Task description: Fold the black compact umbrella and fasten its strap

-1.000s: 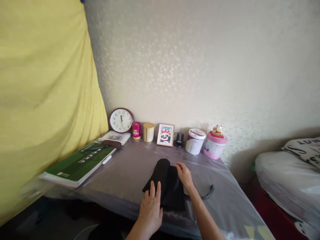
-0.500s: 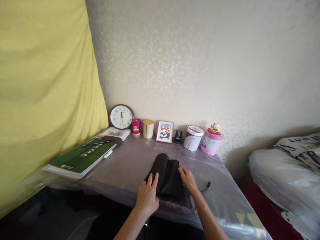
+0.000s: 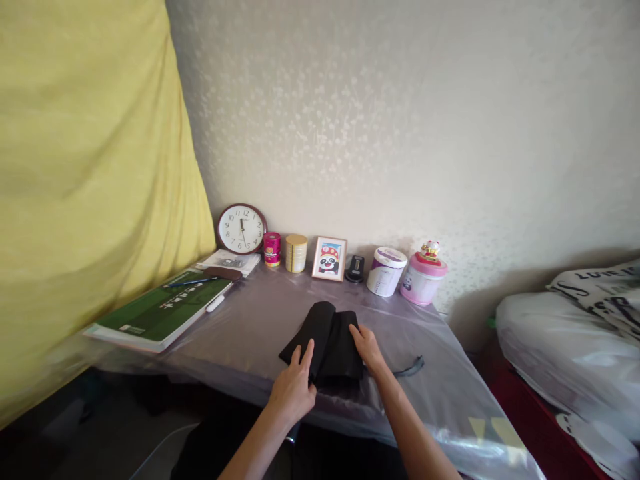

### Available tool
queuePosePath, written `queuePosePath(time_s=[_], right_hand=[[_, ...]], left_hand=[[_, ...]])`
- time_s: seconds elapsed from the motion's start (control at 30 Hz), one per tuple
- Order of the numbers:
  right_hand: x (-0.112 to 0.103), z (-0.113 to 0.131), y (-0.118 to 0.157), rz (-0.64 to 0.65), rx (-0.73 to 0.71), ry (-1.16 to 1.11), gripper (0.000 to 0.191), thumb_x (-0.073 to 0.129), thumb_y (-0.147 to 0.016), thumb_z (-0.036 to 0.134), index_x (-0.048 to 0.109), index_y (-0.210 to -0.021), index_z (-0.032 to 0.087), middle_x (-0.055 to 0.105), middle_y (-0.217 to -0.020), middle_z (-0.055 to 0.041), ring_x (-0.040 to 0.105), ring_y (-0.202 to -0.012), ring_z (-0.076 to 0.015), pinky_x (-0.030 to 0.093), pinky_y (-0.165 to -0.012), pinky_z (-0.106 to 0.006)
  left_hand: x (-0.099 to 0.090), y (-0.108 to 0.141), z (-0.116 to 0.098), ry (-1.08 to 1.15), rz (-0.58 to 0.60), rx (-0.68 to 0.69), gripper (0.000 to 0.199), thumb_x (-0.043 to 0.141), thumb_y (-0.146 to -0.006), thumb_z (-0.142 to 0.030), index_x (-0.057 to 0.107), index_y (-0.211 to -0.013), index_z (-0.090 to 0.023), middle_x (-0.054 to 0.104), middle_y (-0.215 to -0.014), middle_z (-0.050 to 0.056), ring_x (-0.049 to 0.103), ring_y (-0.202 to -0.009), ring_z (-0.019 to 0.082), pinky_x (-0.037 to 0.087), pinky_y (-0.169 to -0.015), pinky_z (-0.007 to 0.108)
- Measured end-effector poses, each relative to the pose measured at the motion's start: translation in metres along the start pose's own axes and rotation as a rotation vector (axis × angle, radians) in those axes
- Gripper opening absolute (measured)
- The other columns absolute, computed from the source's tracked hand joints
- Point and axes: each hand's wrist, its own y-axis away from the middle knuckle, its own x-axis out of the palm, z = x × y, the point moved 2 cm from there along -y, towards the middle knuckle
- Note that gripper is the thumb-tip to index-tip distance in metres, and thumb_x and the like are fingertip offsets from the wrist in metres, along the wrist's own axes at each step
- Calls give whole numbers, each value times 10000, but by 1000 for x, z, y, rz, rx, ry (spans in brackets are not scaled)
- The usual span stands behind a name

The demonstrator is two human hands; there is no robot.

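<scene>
A folded piece of black cloth (image 3: pixel 339 350) lies near the front edge of the table, with a raised fold down its left half. My left hand (image 3: pixel 294 387) grips its near left part, two fingers stretched over the top and the thumb at the near edge. At the right edge of the cloth, my right hand (image 3: pixel 366 347) pinches the fabric, its fingertips on top. A dark cord or strap (image 3: pixel 411 367) sticks out to the right from behind my right wrist; where it joins is hidden.
Along the wall stand a clock (image 3: pixel 242 229), a pink can (image 3: pixel 272 249), a yellow-lidded can (image 3: pixel 296 254), a panda picture frame (image 3: pixel 329 259), a small black device (image 3: pixel 355 269), a white-purple tub (image 3: pixel 386 272) and a pink tub (image 3: pixel 423 280). A green book (image 3: pixel 165 308) lies left.
My right hand has shifted slightly up and left along the cloth's right edge. The cloth's left corner now shows spread out beside my left hand. The view has tilted slightly.
</scene>
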Motion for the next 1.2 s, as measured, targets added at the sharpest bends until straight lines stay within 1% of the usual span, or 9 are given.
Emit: queuePosePath(time_s=[0.2, 0.4, 0.5, 0.6, 0.77, 0.9, 1.0, 1.1, 1.2], right_hand=[[6, 26, -9, -2, -67, -91, 331, 407, -745, 458, 507, -594, 182, 487, -565, 19, 440, -574, -128, 328, -509, -228], [17, 50, -16, -23, -78, -129, 304, 450, -724, 437, 421, -545, 193, 363, -514, 60, 358, -524, -97, 266, -473, -215], [25, 57, -19, -10, -65, -143, 290, 464, -721, 429, 423, -556, 195, 345, -499, 68, 347, -495, -91, 262, -457, -212], [36, 62, -20, 20, -47, -156, 252, 472, -725, 401, 466, -594, 185, 398, -504, 58, 386, -491, -94, 283, -440, -205], [60, 66, -22, 116, 8, -181, 199, 462, -752, 356, 516, -700, 172, 490, -517, 37, 475, -455, -104, 342, -378, -192], [74, 69, -22, 205, 70, -182, 179, 459, -767, 309, 506, -853, 160, 568, -560, 21, 527, -413, -110, 389, -342, -193], [81, 71, -20, 255, 86, -161, 240, 437, -787, 278, 468, -983, 143, 607, -593, 10, 542, -385, -106, 410, -347, -195], [83, 72, -17, 299, 64, -125, 309, 432, -795, 253, 434, -1078, 128, 632, -594, 9, 558, -400, -101, 410, -367, -180], [82, 73, -14, 323, 15, -80, 319, 431, -802, 237, 435, -1105, 138, 655, -613, 16, 559, -421, -80, 403, -409, -163]], left_hand=[[-1, 1, -2, -18, 40, -20, 816, 417, -726, -126, -49, -1379, -276, 197, -1427, 153, 601, -910, 191, 437, -752, 280], [0, -2, -1, 2, 86, -33, 867, 465, -705, -132, -63, -1378, -271, 173, -1433, 154, 594, -938, 219, 445, -762, 293], [1, -3, -1, -2, 95, -50, 886, 474, -696, -118, -73, -1377, -266, 179, -1431, 153, 592, -944, 219, 445, -762, 292], [4, -3, -1, -21, 97, -58, 860, 482, -686, -106, -1, -1386, -233, 162, -1435, 161, 583, -965, 226, 441, -781, 298], [8, -3, -1, -23, 97, -56, 640, 497, -695, -138, 311, -1308, -140, 169, -1432, 173, 570, -993, 235, 440, -811, 302], [7, -2, -2, -17, 80, -58, 666, 496, -693, -124, 276, -1322, -116, 222, -1411, 183, 574, -980, 222, 446, -803, 291], [6, -2, -3, -14, 66, -69, 694, 499, -685, -104, 242, -1329, -71, 255, -1391, 205, 557, -1009, 229, 437, -819, 286], [7, -1, -4, -11, 57, -78, 654, 484, -706, -103, 261, -1319, -61, 270, -1385, 208, 544, -1034, 229, 427, -834, 284], [10, 2, -2, -5, 29, -85, 635, 473, -753, -155, 231, -1333, -65, 270, -1388, 206, 523, -1071, 232, 432, -835, 290]])
